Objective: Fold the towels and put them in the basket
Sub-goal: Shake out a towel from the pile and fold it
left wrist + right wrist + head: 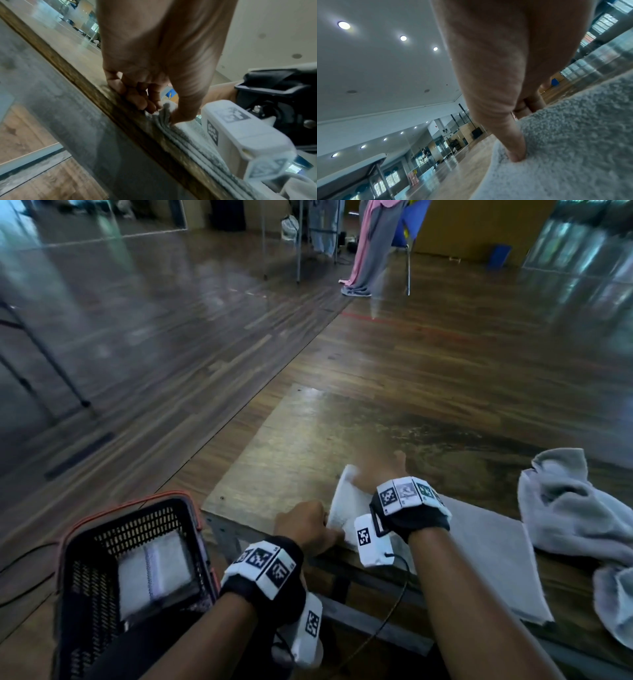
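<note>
One folded towel point(150, 573) already lies inside the basket point(85, 529), so I judge that part done. The basket sits low, just off the near left corner of the tabletop point(308, 433).

Beside the basket, at the tabletop's near edge, I am working on the white towel point(346, 501). My left hand point(306, 527) is the grip on its near corner: in the left wrist view my thumb and curled fingers pinch the stacked layers right at the edge. My right hand point(380, 474) lies on top of the same towel, farther from the basket; the fingers run out nearly straight and the thumb presses into the pile, holding nothing. From the layers I take this towel to be mostly folded and close to ready for the basket.

Still left: a crumpled grey towel point(575, 515) at the far right of the tabletop, well apart from the basket, not yet folded. A flat grey cloth point(489, 549) lies between it and my right hand.
</note>
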Demonstrator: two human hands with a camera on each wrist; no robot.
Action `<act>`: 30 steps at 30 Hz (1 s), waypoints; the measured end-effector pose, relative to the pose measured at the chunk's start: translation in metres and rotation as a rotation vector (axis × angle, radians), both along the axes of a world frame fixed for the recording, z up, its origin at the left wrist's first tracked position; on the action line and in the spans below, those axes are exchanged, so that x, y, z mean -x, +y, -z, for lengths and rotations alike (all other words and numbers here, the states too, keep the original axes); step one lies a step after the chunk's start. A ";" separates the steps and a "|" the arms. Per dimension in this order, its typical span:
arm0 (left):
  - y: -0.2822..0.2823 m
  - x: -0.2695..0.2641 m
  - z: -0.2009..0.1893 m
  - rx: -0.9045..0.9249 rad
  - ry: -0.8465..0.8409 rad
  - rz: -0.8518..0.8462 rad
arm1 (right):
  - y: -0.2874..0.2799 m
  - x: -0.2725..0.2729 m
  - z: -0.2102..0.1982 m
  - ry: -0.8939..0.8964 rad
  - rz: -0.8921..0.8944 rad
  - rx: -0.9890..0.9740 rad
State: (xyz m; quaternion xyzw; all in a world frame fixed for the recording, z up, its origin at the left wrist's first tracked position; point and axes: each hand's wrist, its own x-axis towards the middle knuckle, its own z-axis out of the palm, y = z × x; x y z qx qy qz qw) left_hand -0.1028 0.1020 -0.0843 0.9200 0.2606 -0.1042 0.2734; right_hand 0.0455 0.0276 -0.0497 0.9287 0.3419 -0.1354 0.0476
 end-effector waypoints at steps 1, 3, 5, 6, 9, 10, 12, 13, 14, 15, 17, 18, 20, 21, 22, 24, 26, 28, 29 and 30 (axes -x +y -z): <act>-0.001 0.001 0.000 0.000 -0.010 -0.005 | 0.001 -0.002 -0.001 0.012 0.003 0.005; 0.000 0.004 -0.002 0.072 -0.047 -0.033 | 0.002 -0.005 -0.005 0.023 0.020 -0.044; 0.005 0.007 -0.009 0.180 -0.152 -0.092 | 0.001 -0.008 -0.015 -0.004 0.034 -0.216; 0.009 0.009 -0.014 0.180 -0.246 -0.136 | 0.000 -0.010 -0.021 -0.025 0.041 -0.355; 0.023 0.011 -0.033 0.124 -0.643 -0.299 | -0.006 -0.017 -0.044 -0.075 0.039 -0.855; 0.027 0.011 -0.041 0.156 -0.759 -0.333 | -0.008 -0.019 -0.050 -0.074 0.037 -0.985; 0.032 0.012 -0.053 0.217 -0.871 -0.341 | -0.016 -0.020 -0.055 0.045 0.046 -1.169; 0.033 0.012 -0.056 0.227 -0.885 -0.325 | -0.022 -0.020 -0.054 0.156 0.053 -1.226; 0.032 0.012 -0.058 0.225 -0.890 -0.301 | -0.029 -0.020 -0.051 0.272 0.056 -1.260; 0.029 0.013 -0.058 0.213 -0.893 -0.275 | -0.035 -0.021 -0.047 0.370 0.061 -1.275; 0.018 0.012 -0.057 0.168 -0.886 -0.216 | -0.046 -0.027 -0.034 0.556 0.141 -1.302; 0.011 0.010 -0.054 0.147 -0.878 -0.178 | -0.051 -0.029 -0.030 0.661 0.215 -1.318; -0.006 0.007 -0.048 0.102 -0.850 -0.094 | -0.062 -0.035 -0.021 0.785 0.343 -1.298; -0.015 0.005 -0.044 0.061 -0.830 -0.046 | -0.070 -0.037 -0.017 0.771 0.374 -1.255; -0.024 0.003 -0.040 0.007 -0.812 0.007 | -0.077 -0.039 -0.014 0.720 0.379 -1.203; -0.041 -0.001 -0.031 -0.100 -0.768 0.104 | -0.092 -0.040 -0.007 0.612 0.387 -1.096; -0.054 -0.004 -0.024 -0.176 -0.726 0.176 | -0.103 -0.042 -0.001 0.574 0.419 -1.019; -0.065 -0.007 -0.018 -0.232 -0.691 0.245 | -0.113 -0.045 0.004 0.562 0.449 -0.964; -0.070 -0.009 -0.016 -0.265 -0.670 0.286 | -0.117 -0.046 0.006 0.556 0.457 -0.935; -0.074 -0.010 -0.014 -0.301 -0.644 0.330 | -0.121 -0.046 0.007 0.549 0.460 -0.906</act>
